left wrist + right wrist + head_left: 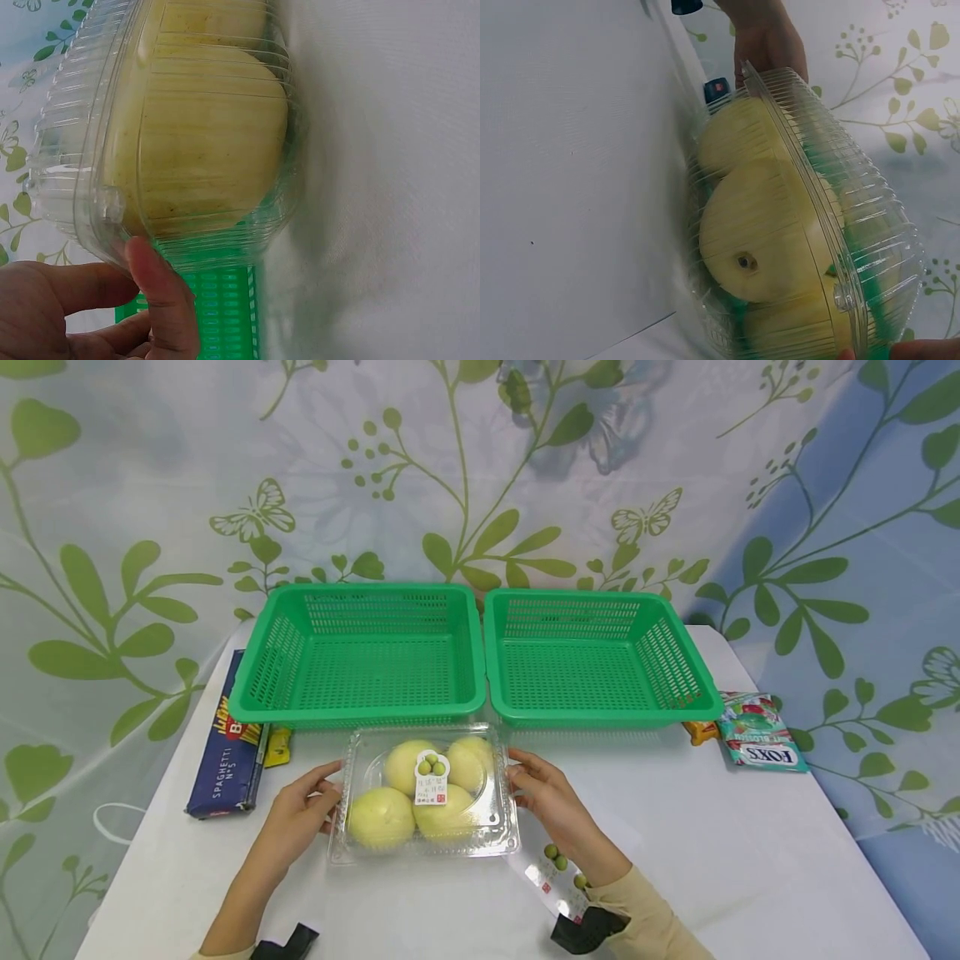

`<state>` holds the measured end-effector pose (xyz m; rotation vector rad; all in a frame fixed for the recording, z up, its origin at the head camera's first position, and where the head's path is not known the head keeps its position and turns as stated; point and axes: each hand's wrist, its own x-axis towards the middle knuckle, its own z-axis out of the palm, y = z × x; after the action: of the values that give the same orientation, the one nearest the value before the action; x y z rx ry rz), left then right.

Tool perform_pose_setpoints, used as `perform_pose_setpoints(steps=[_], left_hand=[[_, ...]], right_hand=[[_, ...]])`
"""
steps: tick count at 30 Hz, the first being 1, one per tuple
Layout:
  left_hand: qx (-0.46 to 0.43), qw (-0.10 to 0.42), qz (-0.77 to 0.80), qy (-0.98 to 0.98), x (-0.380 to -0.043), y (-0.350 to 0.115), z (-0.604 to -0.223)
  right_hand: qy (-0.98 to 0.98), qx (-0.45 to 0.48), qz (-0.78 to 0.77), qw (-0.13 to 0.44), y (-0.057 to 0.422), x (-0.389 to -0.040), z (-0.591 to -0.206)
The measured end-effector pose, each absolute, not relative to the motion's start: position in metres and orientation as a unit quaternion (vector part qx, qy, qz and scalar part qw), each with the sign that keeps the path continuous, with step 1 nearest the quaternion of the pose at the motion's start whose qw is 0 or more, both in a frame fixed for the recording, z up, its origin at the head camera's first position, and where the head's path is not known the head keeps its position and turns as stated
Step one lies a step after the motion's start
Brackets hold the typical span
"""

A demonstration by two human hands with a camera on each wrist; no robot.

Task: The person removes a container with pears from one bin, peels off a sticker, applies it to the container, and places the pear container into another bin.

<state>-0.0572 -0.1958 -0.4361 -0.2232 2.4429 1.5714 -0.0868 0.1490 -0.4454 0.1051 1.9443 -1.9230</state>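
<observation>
A clear plastic clamshell box [341, 839] with several round, pale yellow fruits [381, 818] is held low over the white table in front of the baskets. A white label [431, 789] with green fruit printed on it is on the lid, which is closed. My left hand [296, 818] grips the box's left side; in the left wrist view its thumb and finger are at the rim's corner. On the opposite side my right hand [555, 797] holds the right edge, and only its fingertips [845, 354] show in the right wrist view.
Two green baskets [360, 717] [600, 718] stand side by side behind the box. To the left lie a blue spaghetti box [228, 760] and a yellow packet [277, 747]. A Fox's candy bag [761, 735] and an orange packet [701, 732] lie right. A label sheet [551, 881] lies near my right wrist.
</observation>
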Motion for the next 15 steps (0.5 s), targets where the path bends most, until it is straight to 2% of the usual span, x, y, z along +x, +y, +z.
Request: perform_pose_setpoints(steps=[15], left_hand=[[-0.078, 0.115, 0.533, 0.834, -0.0561, -0.1955, -0.4356]], right_hand=[[0.698, 0.045, -0.688, 0.194, 0.1464, -0.0868, -0.4454]])
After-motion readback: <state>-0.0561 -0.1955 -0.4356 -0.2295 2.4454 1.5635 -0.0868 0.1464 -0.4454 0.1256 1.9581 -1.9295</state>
